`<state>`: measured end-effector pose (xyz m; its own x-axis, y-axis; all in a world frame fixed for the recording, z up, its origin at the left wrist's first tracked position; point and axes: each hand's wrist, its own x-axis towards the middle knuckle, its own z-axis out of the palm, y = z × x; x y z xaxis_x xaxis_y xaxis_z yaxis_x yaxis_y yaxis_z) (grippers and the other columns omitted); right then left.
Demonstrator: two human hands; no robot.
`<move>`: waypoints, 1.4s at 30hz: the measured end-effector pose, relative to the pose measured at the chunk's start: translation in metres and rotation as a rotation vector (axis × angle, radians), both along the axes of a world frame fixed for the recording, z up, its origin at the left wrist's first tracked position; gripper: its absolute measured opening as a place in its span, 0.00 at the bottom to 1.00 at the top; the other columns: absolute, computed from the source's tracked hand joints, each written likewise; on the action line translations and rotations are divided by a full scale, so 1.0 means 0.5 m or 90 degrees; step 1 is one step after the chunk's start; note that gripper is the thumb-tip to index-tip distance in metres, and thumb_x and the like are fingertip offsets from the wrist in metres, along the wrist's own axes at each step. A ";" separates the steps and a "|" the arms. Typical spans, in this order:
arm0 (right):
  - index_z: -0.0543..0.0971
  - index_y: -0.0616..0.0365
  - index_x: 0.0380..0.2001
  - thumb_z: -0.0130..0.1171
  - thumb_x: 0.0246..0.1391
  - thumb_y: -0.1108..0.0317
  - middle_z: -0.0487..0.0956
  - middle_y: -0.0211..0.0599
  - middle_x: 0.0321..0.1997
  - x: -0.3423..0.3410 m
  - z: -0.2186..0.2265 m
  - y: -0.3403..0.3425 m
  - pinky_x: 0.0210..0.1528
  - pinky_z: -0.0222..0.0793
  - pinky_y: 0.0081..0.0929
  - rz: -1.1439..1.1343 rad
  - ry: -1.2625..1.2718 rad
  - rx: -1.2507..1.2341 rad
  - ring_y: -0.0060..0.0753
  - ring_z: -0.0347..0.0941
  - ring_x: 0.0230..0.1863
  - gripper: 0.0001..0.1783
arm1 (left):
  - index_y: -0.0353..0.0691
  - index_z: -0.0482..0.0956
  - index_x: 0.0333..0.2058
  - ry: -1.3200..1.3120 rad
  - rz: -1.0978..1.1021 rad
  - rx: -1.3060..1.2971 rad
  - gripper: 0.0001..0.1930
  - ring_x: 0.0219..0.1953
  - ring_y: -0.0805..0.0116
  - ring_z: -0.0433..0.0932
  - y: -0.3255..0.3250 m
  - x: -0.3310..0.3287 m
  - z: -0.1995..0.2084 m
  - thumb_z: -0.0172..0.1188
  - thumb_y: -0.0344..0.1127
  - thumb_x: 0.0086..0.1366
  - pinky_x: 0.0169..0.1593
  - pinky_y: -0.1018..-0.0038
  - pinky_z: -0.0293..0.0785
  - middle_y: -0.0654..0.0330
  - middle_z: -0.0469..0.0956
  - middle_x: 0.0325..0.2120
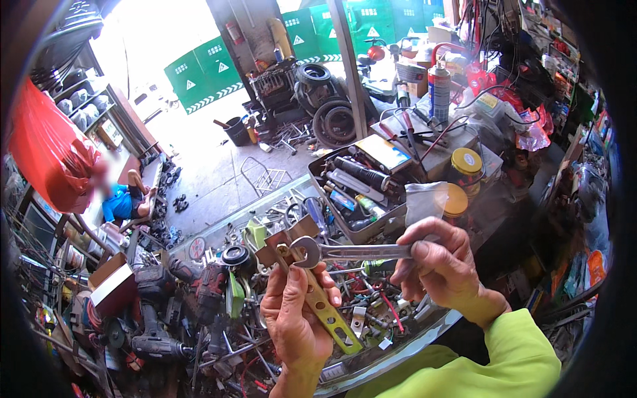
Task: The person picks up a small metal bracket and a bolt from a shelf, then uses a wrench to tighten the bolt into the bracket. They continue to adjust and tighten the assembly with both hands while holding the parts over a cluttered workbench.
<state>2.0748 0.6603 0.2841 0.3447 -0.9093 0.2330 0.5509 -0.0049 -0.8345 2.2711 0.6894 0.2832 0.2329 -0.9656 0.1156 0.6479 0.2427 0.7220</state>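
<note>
My left hand [296, 325] grips a flat yellow-green metal bracket [322, 306] with round holes and a slot along it, held tilted above the bench. At the bracket's upper end are a brownish plate [267, 255] and a small bolt [284, 251]. The handle of a silver open-end wrench [365, 252] is pinched between the thumb and fingers of my right hand [451, 268]. Its jaw is right beside the bolt, next to my left fingertips; I cannot tell whether it sits around the bolt.
Loose bolts, sockets and tools cover the bench. Cordless drills [156, 318] lie at the left, a metal toolbox [365, 232] behind my hands, and yellow-lidded jars [466, 162] at the right. Tyres [335, 123] stand beyond. A person in blue [119, 202] sits at the far left.
</note>
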 end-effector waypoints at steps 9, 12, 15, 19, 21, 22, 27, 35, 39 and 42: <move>0.70 0.65 0.52 0.49 0.64 0.67 0.81 0.53 0.38 0.029 -0.081 0.040 0.20 0.73 0.21 -0.006 -0.062 0.083 0.32 0.81 0.26 0.16 | 0.37 0.73 0.46 -0.056 -0.012 -0.030 0.10 0.30 0.68 0.74 0.001 -0.017 -0.004 0.50 0.33 0.69 0.26 0.73 0.69 0.54 0.77 0.33; 0.69 0.64 0.53 0.47 0.65 0.67 0.80 0.53 0.41 0.054 -0.106 0.061 0.21 0.74 0.22 0.029 -0.125 0.169 0.33 0.81 0.29 0.17 | 0.36 0.73 0.47 -0.060 -0.026 -0.039 0.11 0.28 0.70 0.74 -0.001 -0.017 -0.007 0.51 0.33 0.69 0.26 0.75 0.69 0.55 0.77 0.32; 0.69 0.63 0.55 0.48 0.65 0.64 0.80 0.50 0.41 0.062 -0.121 0.075 0.22 0.75 0.24 0.117 -0.149 0.189 0.34 0.81 0.31 0.19 | 0.34 0.72 0.48 -0.105 -0.028 -0.038 0.12 0.26 0.74 0.73 -0.003 -0.014 -0.010 0.52 0.32 0.69 0.27 0.79 0.69 0.56 0.77 0.32; 0.69 0.64 0.55 0.47 0.66 0.64 0.80 0.49 0.41 0.046 -0.124 0.056 0.22 0.74 0.23 0.189 -0.115 0.180 0.32 0.80 0.30 0.19 | 0.33 0.72 0.48 -0.225 -0.004 -0.021 0.12 0.25 0.76 0.72 -0.008 -0.004 -0.001 0.52 0.31 0.69 0.27 0.80 0.67 0.56 0.77 0.33; 0.70 0.66 0.54 0.47 0.66 0.65 0.80 0.49 0.40 0.037 -0.143 0.037 0.22 0.74 0.22 0.184 -0.120 0.167 0.31 0.80 0.30 0.19 | 0.33 0.73 0.48 -0.263 -0.008 -0.010 0.11 0.25 0.76 0.72 -0.012 0.001 0.001 0.52 0.30 0.69 0.27 0.79 0.67 0.56 0.78 0.35; 0.70 0.67 0.53 0.46 0.66 0.66 0.80 0.50 0.39 0.035 -0.159 0.031 0.22 0.74 0.22 0.189 -0.166 0.172 0.31 0.80 0.28 0.18 | 0.33 0.73 0.47 -0.256 -0.039 -0.021 0.11 0.25 0.76 0.72 -0.014 0.004 0.000 0.53 0.30 0.69 0.27 0.79 0.67 0.56 0.78 0.36; 0.71 0.66 0.53 0.46 0.66 0.66 0.80 0.48 0.37 0.047 -0.174 0.039 0.20 0.73 0.23 0.292 -0.258 0.244 0.32 0.79 0.27 0.17 | 0.33 0.76 0.48 -0.263 -0.061 -0.009 0.12 0.19 0.72 0.71 -0.018 -0.001 -0.004 0.53 0.29 0.67 0.21 0.77 0.65 0.57 0.78 0.32; 0.72 0.65 0.51 0.46 0.66 0.64 0.80 0.46 0.36 0.057 -0.149 0.045 0.20 0.72 0.22 0.189 -0.119 0.203 0.30 0.79 0.26 0.17 | 0.28 0.76 0.43 -0.219 0.030 -0.015 0.12 0.28 0.76 0.72 -0.023 0.002 -0.033 0.54 0.32 0.68 0.25 0.79 0.69 0.57 0.72 0.40; 0.73 0.65 0.48 0.46 0.66 0.65 0.80 0.46 0.35 0.048 -0.146 0.042 0.20 0.72 0.22 0.169 -0.083 0.161 0.28 0.79 0.25 0.16 | 0.26 0.80 0.39 -0.286 0.110 -0.052 0.12 0.36 0.68 0.77 -0.021 0.009 -0.022 0.57 0.32 0.65 0.31 0.76 0.77 0.45 0.73 0.50; 0.73 0.66 0.47 0.46 0.66 0.66 0.80 0.47 0.34 0.036 -0.148 0.036 0.20 0.72 0.22 0.143 -0.059 0.121 0.28 0.78 0.24 0.15 | 0.27 0.81 0.37 -0.299 0.127 -0.102 0.11 0.38 0.66 0.78 -0.024 0.016 -0.022 0.60 0.32 0.63 0.30 0.75 0.78 0.43 0.75 0.47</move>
